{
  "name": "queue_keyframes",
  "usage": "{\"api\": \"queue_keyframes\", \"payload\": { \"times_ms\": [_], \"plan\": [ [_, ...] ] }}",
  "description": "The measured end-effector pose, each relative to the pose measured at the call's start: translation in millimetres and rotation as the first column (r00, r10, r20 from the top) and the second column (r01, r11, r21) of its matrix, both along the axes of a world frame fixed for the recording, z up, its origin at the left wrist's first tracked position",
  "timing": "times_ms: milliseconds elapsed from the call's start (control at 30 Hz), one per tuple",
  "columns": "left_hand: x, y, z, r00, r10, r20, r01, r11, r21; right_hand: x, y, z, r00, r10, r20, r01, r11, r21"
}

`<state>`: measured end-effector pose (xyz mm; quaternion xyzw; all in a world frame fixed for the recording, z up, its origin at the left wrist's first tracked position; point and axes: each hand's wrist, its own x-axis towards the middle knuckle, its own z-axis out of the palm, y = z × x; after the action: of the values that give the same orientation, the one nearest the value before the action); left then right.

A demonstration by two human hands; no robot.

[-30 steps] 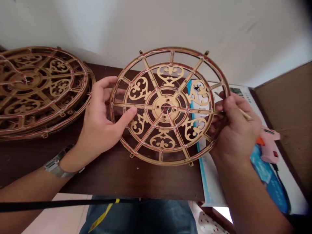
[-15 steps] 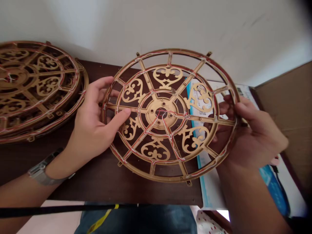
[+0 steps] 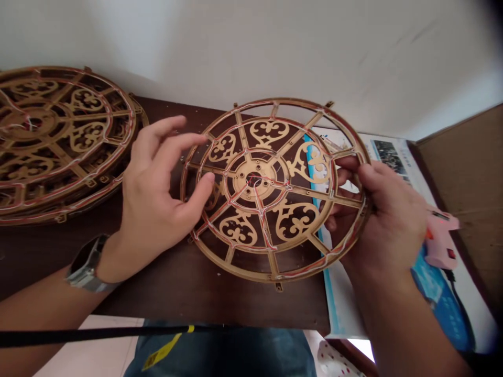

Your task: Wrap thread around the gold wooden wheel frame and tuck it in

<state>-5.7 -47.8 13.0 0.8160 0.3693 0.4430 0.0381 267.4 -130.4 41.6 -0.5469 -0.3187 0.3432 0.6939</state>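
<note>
A round gold openwork frame (image 3: 267,170) is tilted above the dark tabletop, with scroll ornaments between its spokes. Red and white wires run along its rings and spokes to the centre hole. My right hand (image 3: 393,214) grips the right rim, thumb on top and fingers behind it. At the left rim, my left hand (image 3: 157,193) is open, thumb and fingers apart; its thumb tip overlaps the frame, and I cannot tell whether it touches. Further left lies a stack of similar wired frames (image 3: 47,121).
A pink glue gun (image 3: 440,246) with a black cord lies on the right, by a blue package (image 3: 444,309). Under them is a white and blue printed sheet or box (image 3: 341,309). Brown cardboard (image 3: 463,173) stands at the right, a pale wall (image 3: 255,47) behind.
My left hand has let go of the left rim and opened its fingers. The frame, still in my right hand, has shifted slightly and tilted. More of the glue gun shows.
</note>
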Motion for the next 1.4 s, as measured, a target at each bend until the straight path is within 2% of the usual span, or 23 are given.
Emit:
{"api": "queue_keyframes", "payload": {
  "times_ms": [33, 133, 267, 367, 500, 667, 833, 1033, 1167, 1267, 1400],
  "plan": [
    [4, -6, 6.7, 0.999, -0.052, 0.007, 0.051, 0.997, 0.050, -2, 0, 0.1, 0.999, -0.025, 0.021, 0.025, 1.000, 0.016],
    [17, -24, 23.7, 0.972, -0.231, -0.031, 0.227, 0.969, -0.095, -6, 0, 0.4, 0.994, -0.085, 0.061, 0.083, 0.996, 0.044],
    [31, -29, 33.0, 0.955, -0.290, -0.065, 0.280, 0.951, -0.132, -8, -2, 0.7, 0.985, -0.144, 0.094, 0.134, 0.985, 0.105],
    [40, -24, 31.8, 0.952, -0.298, -0.069, 0.292, 0.953, -0.084, -10, -3, 1.1, 0.976, -0.192, 0.102, 0.173, 0.971, 0.166],
    [50, -23, 22.2, 0.956, -0.291, -0.042, 0.290, 0.957, -0.016, -11, -3, 2.3, 0.971, -0.225, 0.079, 0.209, 0.964, 0.166],
    [50, -28, 10.0, 0.944, -0.331, -0.003, 0.331, 0.943, -0.013, -11, -4, 2.4, 0.967, -0.235, 0.098, 0.215, 0.960, 0.178],
    [47, -30, 7.9, 0.932, -0.356, 0.070, 0.359, 0.933, -0.024, -13, -6, 3.0, 0.959, -0.237, 0.156, 0.205, 0.959, 0.198],
    [51, -31, 19.6, 0.956, -0.265, 0.123, 0.283, 0.945, -0.165, -17, -5, 3.2, 0.937, -0.295, 0.186, 0.246, 0.937, 0.250],
    [54, -30, 27.3, 0.956, -0.257, 0.140, 0.285, 0.927, -0.244, -20, -4, -0.2, 0.850, -0.433, 0.300, 0.318, 0.876, 0.361],
    [54, -33, 29.1, 0.964, -0.233, 0.129, 0.255, 0.946, -0.201, -25, -5, -1.2, 0.785, -0.508, 0.355, 0.350, 0.836, 0.423],
    [54, -41, 28.5, 0.984, -0.151, 0.096, 0.162, 0.979, -0.124, -36, -10, -0.8, 0.757, -0.526, 0.387, 0.388, 0.839, 0.382]
  ]
}}
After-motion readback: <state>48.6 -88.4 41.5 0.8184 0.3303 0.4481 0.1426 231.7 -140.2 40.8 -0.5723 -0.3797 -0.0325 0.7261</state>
